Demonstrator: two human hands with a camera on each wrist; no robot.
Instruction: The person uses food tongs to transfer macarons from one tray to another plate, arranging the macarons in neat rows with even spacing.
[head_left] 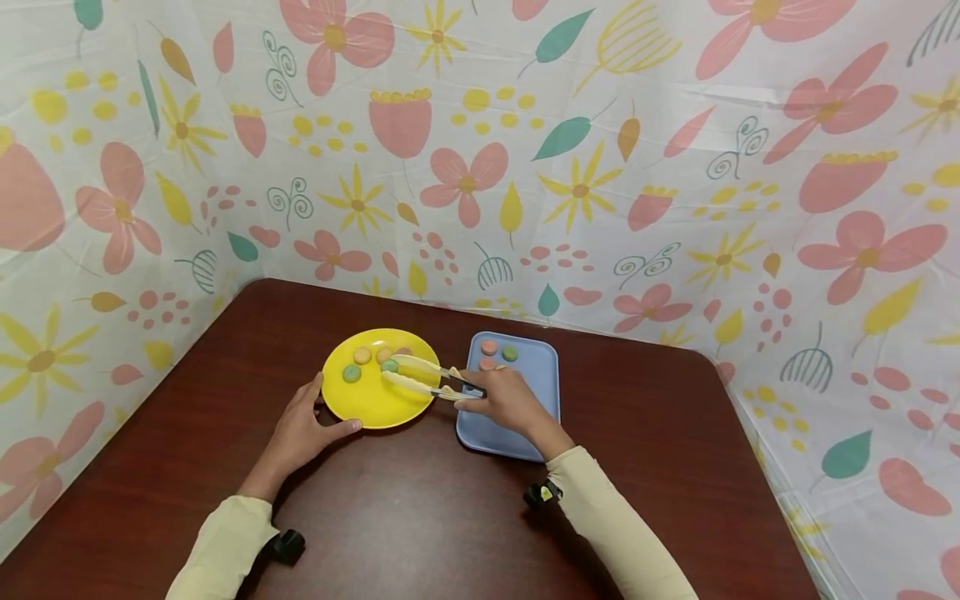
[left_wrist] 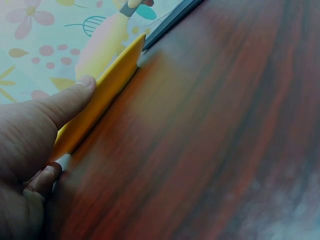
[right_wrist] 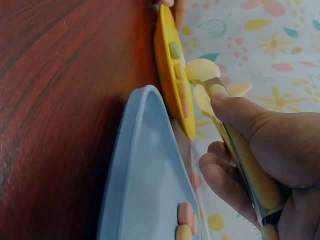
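My left hand (head_left: 303,429) holds the near-left rim of a round yellow plate (head_left: 375,408), its thumb (left_wrist: 75,97) on the rim and fingers curled at the edge. On the plate lie several small macarons: a green macaron (head_left: 352,373), yellow ones (head_left: 362,356) and a pinkish one partly behind the tongs. My right hand (head_left: 506,400) grips tongs (head_left: 427,390) with pale tips. Those tips reach over the plate on either side of another green macaron (head_left: 389,366); whether they squeeze it I cannot tell.
Right of the plate stands a blue rectangular tray (head_left: 543,383), partly under my right hand. Pink macarons (head_left: 489,347) and a green one (head_left: 510,353) lie at its far left corner. The brown table (head_left: 405,517) ends at a flowered cloth (head_left: 465,183).
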